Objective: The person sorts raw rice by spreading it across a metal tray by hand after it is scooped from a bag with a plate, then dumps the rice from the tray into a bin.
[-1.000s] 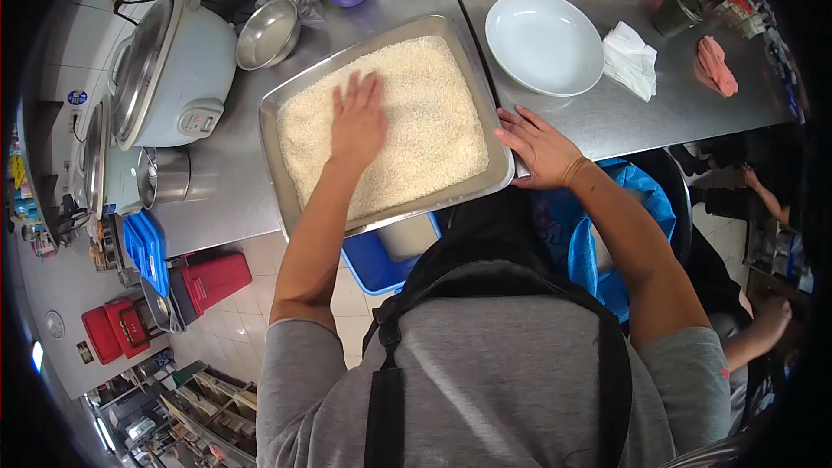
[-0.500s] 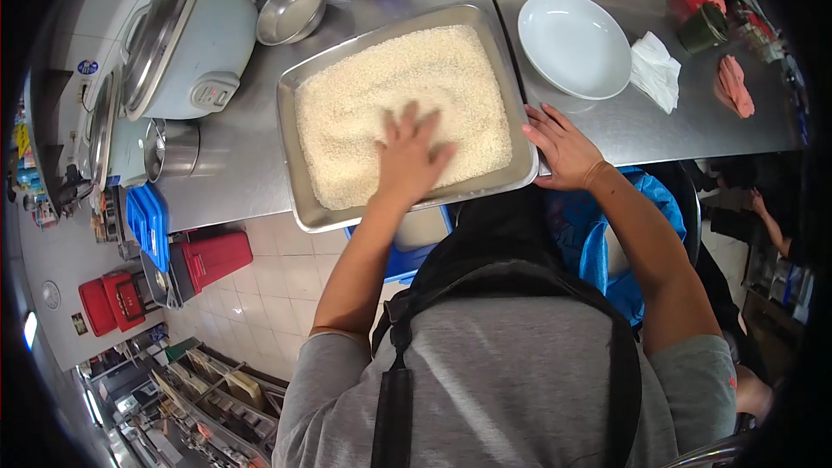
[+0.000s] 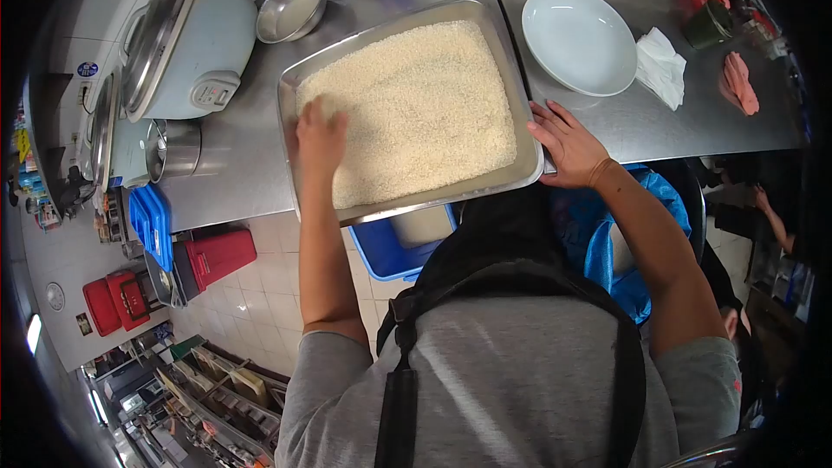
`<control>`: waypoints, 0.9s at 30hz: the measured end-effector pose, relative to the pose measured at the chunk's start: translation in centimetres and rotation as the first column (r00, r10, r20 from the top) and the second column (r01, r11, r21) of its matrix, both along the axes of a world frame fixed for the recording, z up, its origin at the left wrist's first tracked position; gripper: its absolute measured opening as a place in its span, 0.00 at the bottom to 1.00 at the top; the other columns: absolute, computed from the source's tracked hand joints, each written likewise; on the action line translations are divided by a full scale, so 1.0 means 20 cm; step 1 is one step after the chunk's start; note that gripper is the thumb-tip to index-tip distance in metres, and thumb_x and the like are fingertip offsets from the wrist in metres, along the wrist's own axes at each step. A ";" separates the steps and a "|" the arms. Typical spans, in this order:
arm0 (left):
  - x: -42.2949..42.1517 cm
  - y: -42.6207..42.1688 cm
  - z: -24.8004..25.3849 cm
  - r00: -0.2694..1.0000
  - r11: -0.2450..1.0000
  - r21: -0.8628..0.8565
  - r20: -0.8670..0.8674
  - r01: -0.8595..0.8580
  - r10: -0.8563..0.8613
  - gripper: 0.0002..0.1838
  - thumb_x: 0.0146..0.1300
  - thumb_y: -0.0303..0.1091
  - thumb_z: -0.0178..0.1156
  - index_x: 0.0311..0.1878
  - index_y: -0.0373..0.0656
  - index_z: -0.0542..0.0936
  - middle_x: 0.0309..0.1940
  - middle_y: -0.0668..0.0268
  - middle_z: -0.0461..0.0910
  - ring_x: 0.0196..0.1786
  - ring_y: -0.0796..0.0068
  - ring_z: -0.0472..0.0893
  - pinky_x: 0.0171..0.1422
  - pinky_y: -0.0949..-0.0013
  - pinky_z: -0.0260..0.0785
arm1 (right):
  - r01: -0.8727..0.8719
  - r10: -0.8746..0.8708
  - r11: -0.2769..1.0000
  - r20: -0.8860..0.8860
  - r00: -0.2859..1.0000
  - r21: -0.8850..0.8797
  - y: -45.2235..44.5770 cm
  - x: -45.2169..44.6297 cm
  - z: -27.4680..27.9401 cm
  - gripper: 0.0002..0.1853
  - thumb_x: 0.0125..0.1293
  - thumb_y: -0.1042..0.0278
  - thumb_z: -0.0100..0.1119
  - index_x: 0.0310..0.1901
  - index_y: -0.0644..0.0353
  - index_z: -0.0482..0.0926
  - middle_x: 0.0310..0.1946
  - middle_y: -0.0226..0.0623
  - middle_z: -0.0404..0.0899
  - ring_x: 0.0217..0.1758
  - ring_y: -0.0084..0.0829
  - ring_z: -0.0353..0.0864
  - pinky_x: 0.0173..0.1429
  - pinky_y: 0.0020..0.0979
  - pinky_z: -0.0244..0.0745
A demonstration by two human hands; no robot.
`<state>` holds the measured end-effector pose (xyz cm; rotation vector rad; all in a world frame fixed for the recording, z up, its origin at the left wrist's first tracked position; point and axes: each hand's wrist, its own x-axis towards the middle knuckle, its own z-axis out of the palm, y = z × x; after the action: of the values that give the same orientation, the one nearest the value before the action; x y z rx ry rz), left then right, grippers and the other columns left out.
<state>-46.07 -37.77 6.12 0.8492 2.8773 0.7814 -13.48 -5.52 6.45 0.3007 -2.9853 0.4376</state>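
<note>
A metal tray filled with pale rice grains lies tilted on the steel counter, its front edge near my body. My left hand is in the rice by the tray's left side; its fingers are blurred and partly bent, so their grip is unclear. Against the tray's right front corner rests my right hand, its fingers spread and holding nothing. A white plate lies on the counter right of the tray, with a crumpled white tissue beside it.
Rice cookers stand at the left, near a metal bowl and a metal pot. Beneath the counter edge are a blue bin and a blue bag. A person's arm shows at the far right.
My left hand has moved from the front middle of the rice to the tray's left side, and the rice surface looks smoother. My right hand stays at the tray's right corner.
</note>
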 end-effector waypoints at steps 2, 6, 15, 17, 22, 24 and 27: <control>0.16 0.14 0.02 0.998 0.987 -0.163 -0.059 -0.003 -0.007 0.34 0.63 0.48 0.64 0.70 0.47 0.69 0.72 0.45 0.61 0.72 0.38 0.62 0.72 0.47 0.60 | 0.003 -0.003 1.000 0.006 1.000 -0.001 0.00 0.00 0.00 0.52 0.49 0.50 0.72 0.72 0.56 0.54 0.68 0.51 0.63 0.77 0.47 0.56 0.82 0.50 0.42; 0.34 0.29 0.15 0.942 0.946 -0.062 0.134 0.317 -0.307 0.29 0.63 0.47 0.65 0.66 0.49 0.75 0.68 0.50 0.70 0.70 0.46 0.69 0.71 0.55 0.63 | 0.004 -0.003 1.000 0.034 0.999 -0.002 0.00 0.00 0.01 0.52 0.49 0.51 0.72 0.73 0.55 0.53 0.69 0.51 0.63 0.77 0.46 0.56 0.82 0.50 0.42; -0.27 0.23 -0.02 0.984 0.991 -0.083 -0.150 -0.107 0.094 0.33 0.62 0.54 0.63 0.65 0.46 0.74 0.65 0.50 0.72 0.68 0.47 0.71 0.68 0.49 0.65 | 0.014 -0.014 1.000 0.029 0.999 -0.012 0.00 0.00 0.01 0.52 0.49 0.51 0.73 0.73 0.54 0.53 0.70 0.50 0.62 0.77 0.46 0.56 0.82 0.50 0.42; -0.17 0.33 -0.08 0.987 0.983 -0.110 -0.085 -0.144 0.135 0.39 0.61 0.60 0.62 0.70 0.46 0.69 0.71 0.50 0.64 0.73 0.44 0.63 0.71 0.42 0.59 | 0.012 -0.012 1.000 0.037 0.999 -0.012 0.00 0.00 0.01 0.52 0.49 0.52 0.73 0.73 0.53 0.54 0.70 0.50 0.62 0.77 0.46 0.56 0.82 0.50 0.43; 0.19 0.46 0.04 0.976 0.969 -0.119 0.003 0.217 -0.218 0.34 0.63 0.55 0.63 0.68 0.47 0.72 0.70 0.50 0.67 0.72 0.46 0.65 0.72 0.48 0.60 | 0.011 -0.011 1.000 0.026 1.000 -0.010 0.00 0.00 0.00 0.52 0.49 0.51 0.73 0.73 0.53 0.54 0.70 0.50 0.63 0.77 0.46 0.56 0.82 0.50 0.43; 0.24 0.40 0.23 0.888 0.963 0.092 0.373 0.253 -0.269 0.30 0.64 0.49 0.64 0.66 0.45 0.74 0.67 0.49 0.69 0.70 0.49 0.68 0.71 0.53 0.62 | 0.019 -0.019 1.000 0.032 0.999 -0.009 0.00 0.00 0.01 0.52 0.48 0.51 0.73 0.73 0.53 0.55 0.70 0.50 0.63 0.77 0.46 0.56 0.82 0.51 0.43; 0.24 0.21 0.31 0.945 0.976 0.095 0.250 0.195 -0.213 0.25 0.65 0.43 0.64 0.62 0.43 0.77 0.64 0.48 0.73 0.68 0.51 0.71 0.70 0.59 0.64 | 0.018 -0.018 1.000 0.035 0.999 -0.013 0.00 0.00 0.02 0.51 0.49 0.51 0.73 0.73 0.53 0.55 0.70 0.50 0.62 0.77 0.46 0.56 0.82 0.51 0.43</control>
<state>-41.32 -33.61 12.42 0.9541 2.5019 0.8981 -13.55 -5.57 6.78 0.2672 -3.0156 0.4652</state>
